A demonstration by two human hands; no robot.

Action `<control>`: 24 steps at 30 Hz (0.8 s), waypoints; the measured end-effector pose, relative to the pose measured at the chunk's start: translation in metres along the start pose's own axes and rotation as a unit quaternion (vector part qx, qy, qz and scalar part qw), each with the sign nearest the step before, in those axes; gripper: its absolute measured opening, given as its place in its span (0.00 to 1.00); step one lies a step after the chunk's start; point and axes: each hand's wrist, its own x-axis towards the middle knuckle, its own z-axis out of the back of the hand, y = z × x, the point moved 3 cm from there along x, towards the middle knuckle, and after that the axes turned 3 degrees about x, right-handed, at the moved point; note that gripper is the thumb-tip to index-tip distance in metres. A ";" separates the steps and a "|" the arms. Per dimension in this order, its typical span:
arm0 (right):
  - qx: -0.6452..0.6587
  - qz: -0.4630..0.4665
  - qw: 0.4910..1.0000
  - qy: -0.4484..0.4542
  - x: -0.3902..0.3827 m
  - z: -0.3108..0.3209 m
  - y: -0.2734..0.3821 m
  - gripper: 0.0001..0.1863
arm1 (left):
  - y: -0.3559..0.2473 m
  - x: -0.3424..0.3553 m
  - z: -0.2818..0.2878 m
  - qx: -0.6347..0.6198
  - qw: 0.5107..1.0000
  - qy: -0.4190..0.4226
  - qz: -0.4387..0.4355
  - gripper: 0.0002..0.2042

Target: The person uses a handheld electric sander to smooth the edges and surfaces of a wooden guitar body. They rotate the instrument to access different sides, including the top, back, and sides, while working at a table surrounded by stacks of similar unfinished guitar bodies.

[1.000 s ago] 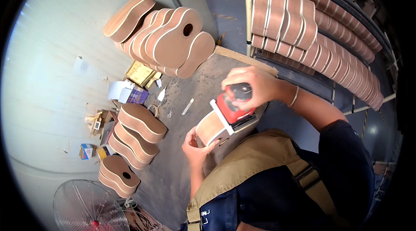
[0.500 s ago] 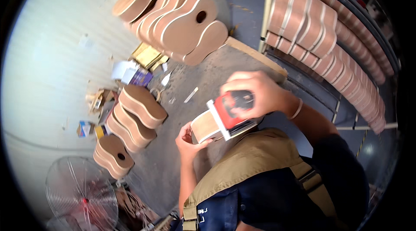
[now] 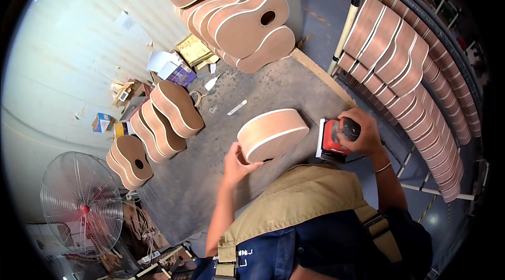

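On the grey worktable (image 3: 184,190) a wooden guitar body (image 3: 273,133) with pale edge binding stands on its side. My left hand (image 3: 236,167) grips it at its lower left end, fingers wrapped against the wood. Just right of the body, apart from it, my right hand (image 3: 363,133) is closed around a red and black power sander (image 3: 334,135) with a white-edged base, held near the table's right edge. The sander's underside is hidden from view.
Guitar bodies are stacked at the back (image 3: 236,22) and left (image 3: 171,101). A rack (image 3: 389,48) of more bodies stands right. Paper scraps (image 3: 163,64) lie by the pale wall, a wire fan (image 3: 81,201) sits lower left, and a wooden strip (image 3: 321,75) edges the table.
My right hand has carried the sander off the guitar body to the right, uncovering its upper side. My left hand still grips the body. The whole view has also shifted.
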 end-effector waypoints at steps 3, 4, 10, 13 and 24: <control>-0.001 0.009 1.000 -0.004 0.008 0.010 0.008 0.25 | 0.010 -0.015 -0.012 0.060 0.998 -0.010 0.030 0.39; -0.012 0.016 1.000 -0.001 0.014 0.013 0.013 0.25 | 0.013 -0.020 -0.008 0.060 0.997 -0.041 0.030 0.39; 0.021 0.074 0.997 0.017 0.045 0.007 0.040 0.25 | -0.077 -0.032 0.040 0.101 0.990 -0.094 -0.015 0.39; 0.072 0.102 0.989 0.075 0.073 -0.020 0.067 0.24 | -0.112 -0.027 0.033 0.218 0.969 -0.078 -0.086 0.38; 0.080 0.287 0.933 0.202 0.110 -0.088 0.089 0.23 | -0.099 -0.036 0.031 0.270 0.953 -0.064 -0.121 0.37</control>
